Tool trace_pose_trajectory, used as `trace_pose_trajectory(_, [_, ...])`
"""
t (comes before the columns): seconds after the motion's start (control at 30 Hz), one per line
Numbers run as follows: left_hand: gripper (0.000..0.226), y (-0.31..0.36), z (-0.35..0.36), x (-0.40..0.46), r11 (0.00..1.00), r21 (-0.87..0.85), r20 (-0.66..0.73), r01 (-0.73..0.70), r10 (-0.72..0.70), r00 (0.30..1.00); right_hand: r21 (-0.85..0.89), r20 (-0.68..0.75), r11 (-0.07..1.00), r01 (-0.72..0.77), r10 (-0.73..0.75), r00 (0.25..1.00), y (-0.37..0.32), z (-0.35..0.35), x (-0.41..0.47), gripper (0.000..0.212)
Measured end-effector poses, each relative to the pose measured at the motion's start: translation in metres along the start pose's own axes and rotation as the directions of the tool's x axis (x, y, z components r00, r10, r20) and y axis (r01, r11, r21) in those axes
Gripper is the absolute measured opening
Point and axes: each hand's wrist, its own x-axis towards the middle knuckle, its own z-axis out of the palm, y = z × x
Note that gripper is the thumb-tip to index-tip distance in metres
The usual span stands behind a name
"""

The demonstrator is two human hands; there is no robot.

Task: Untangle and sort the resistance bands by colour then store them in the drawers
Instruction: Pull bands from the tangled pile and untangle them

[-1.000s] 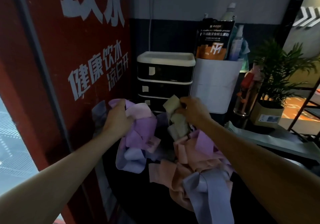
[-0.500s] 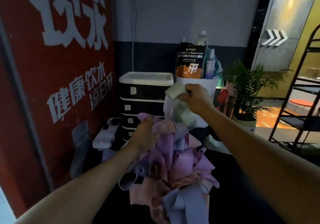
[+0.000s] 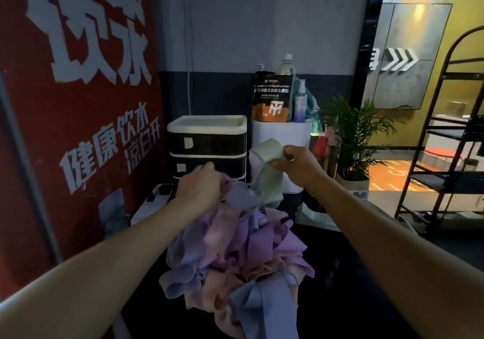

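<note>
The right hand (image 3: pixel 298 167) pinches the pale green band (image 3: pixel 269 171); the left hand (image 3: pixel 200 190) clutches the tangled bands (image 3: pixel 235 255). They look soft, stretchy and light (probably snag-prone), so grip near the knot.

"What was the person wearing on the arms?"

"No sleeves in view. Both forearms were bare up to the frame edge, and the left hand (image 3: pixel 200 190) and right hand (image 3: pixel 301 164) had no gloves. I couldn't tell about rings."
</note>
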Motion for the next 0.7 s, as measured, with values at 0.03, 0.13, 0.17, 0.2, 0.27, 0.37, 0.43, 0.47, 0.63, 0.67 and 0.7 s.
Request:
trace_pose_trajectory(0.03, [0.014, -0.002, 0.004, 0.000, 0.992, -0.129, -0.031, -0.005, 0.001, 1.000, 0.002, 0.015, 1.000, 0.002, -0.002, 1.000, -0.001, 0.002, -0.001, 0.027])
trace_pose_trajectory(0.13, [0.014, 0.000, 0.019, 0.006, 0.857, -0.516, -0.046, 0.024, -0.056, 0.997, 0.022, 0.052, 1.000, 0.019, -0.020, 0.998, 0.000, 0.007, -0.007, 0.015])
trace_pose_trajectory(0.17, [0.014, 0.003, 0.023, 0.007, 0.803, -0.595, -0.029, 0.031, -0.061, 0.998, 0.030, 0.055, 0.999, 0.026, -0.027, 0.998, 0.001, 0.007, -0.010, 0.016])
trace_pose_trajectory(0.2, [0.019, 0.006, 0.027, 0.008, 0.741, -0.670, 0.001, 0.043, -0.058, 0.998, 0.028, 0.050, 0.999, 0.039, -0.040, 0.998, 0.004, 0.008, -0.012, 0.018])
trace_pose_trajectory(0.27, [0.038, 0.014, 0.028, 0.008, 0.608, -0.791, 0.087, 0.064, 0.008, 0.996, 0.009, 0.063, 0.998, 0.068, -0.069, 0.996, 0.007, 0.008, -0.016, 0.017])
trace_pose_trajectory(0.37, [0.041, 0.021, 0.024, 0.012, 0.470, -0.881, 0.136, 0.045, 0.160, 0.978, 0.022, 0.123, 0.996, 0.083, -0.086, 0.989, 0.007, 0.004, -0.016, 0.007])
trace_pose_trajectory(0.43, [0.036, 0.026, 0.015, 0.016, 0.406, -0.913, 0.126, 0.038, 0.193, 0.973, 0.063, 0.125, 0.995, 0.073, -0.080, 0.989, 0.003, 0.000, -0.013, 0.006])
trace_pose_trajectory(0.47, [0.034, 0.027, 0.013, 0.019, 0.400, -0.916, 0.105, 0.021, 0.190, 0.976, 0.098, 0.120, 0.994, 0.058, -0.070, 0.990, 0.001, -0.002, -0.012, 0.006])
trace_pose_trajectory(0.63, [0.021, 0.023, 0.001, 0.029, 0.534, -0.845, -0.003, -0.026, 0.044, 0.999, 0.137, 0.059, 0.991, 0.008, -0.017, 0.998, -0.005, -0.023, -0.010, 0.012])
trace_pose_trajectory(0.67, [0.022, 0.019, -0.002, 0.030, 0.607, -0.794, -0.024, -0.007, -0.020, 1.000, 0.127, 0.048, 0.992, 0.014, -0.020, 0.999, -0.005, -0.027, -0.010, 0.015])
trace_pose_trajectory(0.7, [0.022, 0.016, -0.006, 0.031, 0.690, -0.724, -0.057, 0.007, -0.070, 0.996, 0.117, 0.045, 0.993, 0.019, -0.024, 0.999, -0.005, -0.030, -0.010, 0.016])
